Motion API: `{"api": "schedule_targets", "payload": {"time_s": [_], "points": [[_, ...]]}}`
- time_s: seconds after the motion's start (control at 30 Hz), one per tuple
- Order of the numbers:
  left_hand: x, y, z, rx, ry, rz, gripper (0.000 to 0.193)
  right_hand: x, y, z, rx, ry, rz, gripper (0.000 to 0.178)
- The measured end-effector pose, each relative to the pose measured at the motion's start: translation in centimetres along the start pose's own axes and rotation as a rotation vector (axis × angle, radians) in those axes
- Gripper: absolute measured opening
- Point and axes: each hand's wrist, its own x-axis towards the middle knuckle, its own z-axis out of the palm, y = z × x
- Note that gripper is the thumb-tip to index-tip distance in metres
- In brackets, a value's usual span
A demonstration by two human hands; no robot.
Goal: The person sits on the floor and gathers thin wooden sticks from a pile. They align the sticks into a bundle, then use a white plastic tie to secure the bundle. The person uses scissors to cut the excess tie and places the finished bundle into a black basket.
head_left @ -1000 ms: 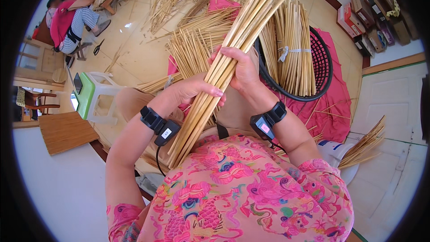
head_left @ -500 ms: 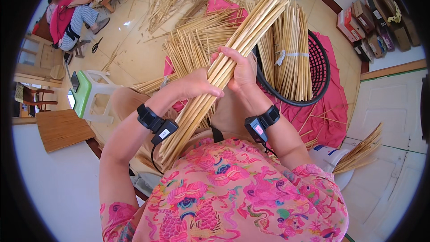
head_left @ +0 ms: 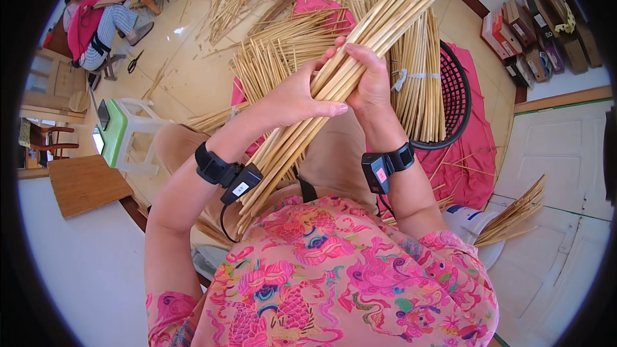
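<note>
A thick bundle of dry, straw-coloured stalks [head_left: 392,29] slants across my lap, from near my belly up to the far right. My left hand [head_left: 299,99] wraps round its middle, thumb lying across the top. A little farther up, my right hand [head_left: 369,80] grips the same bundle from its right side, thumb over the stalks. Just beyond my right hand, a bundle bound with a pale tie [head_left: 419,99] stands in a black mesh basket [head_left: 457,93]. More stalks [head_left: 260,74] are heaped on the floor past my left hand.
Pink cloth [head_left: 472,164] lies under the basket. A white bucket [head_left: 464,222] with stalks stands at my right. To the left are a green-topped stool [head_left: 116,132], a wooden board [head_left: 87,185] and scissors [head_left: 135,62]. A person [head_left: 96,26] sits at the far left. Boxes [head_left: 501,32] line the right wall.
Both hands have moved right and slightly up the bundle's line, carrying the bundle along; its upper end reaches farther toward the upper right. Both hands still hold it.
</note>
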Motion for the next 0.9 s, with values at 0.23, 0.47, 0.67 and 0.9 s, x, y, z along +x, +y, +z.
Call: {"api": "schedule_targets", "payload": {"time_s": [0.23, 0.47, 0.67, 0.9], "points": [[-0.8, 0.7, -1.2, -0.037, -0.145, -0.033, 0.082, 1.8, -2.2, -1.0, 0.004, -0.021, -0.151, 0.021], [-2.9, -2.4, -4.4, 0.009, -0.247, -0.119, 0.073, 2.8, -6.3, -3.9, 0.032, 0.055, -0.263, 0.035], [-4.3, -4.4, -5.1, 0.047, 0.033, -0.028, 0.072, 3.1, -12.4, -6.9, 0.015, 0.074, -0.446, 0.029], [-4.8, -8.8, -5.7, -0.173, 0.402, 0.047, 0.067, -0.6, -26.4, -10.1, -0.058, 0.176, -0.814, 0.021]]}}
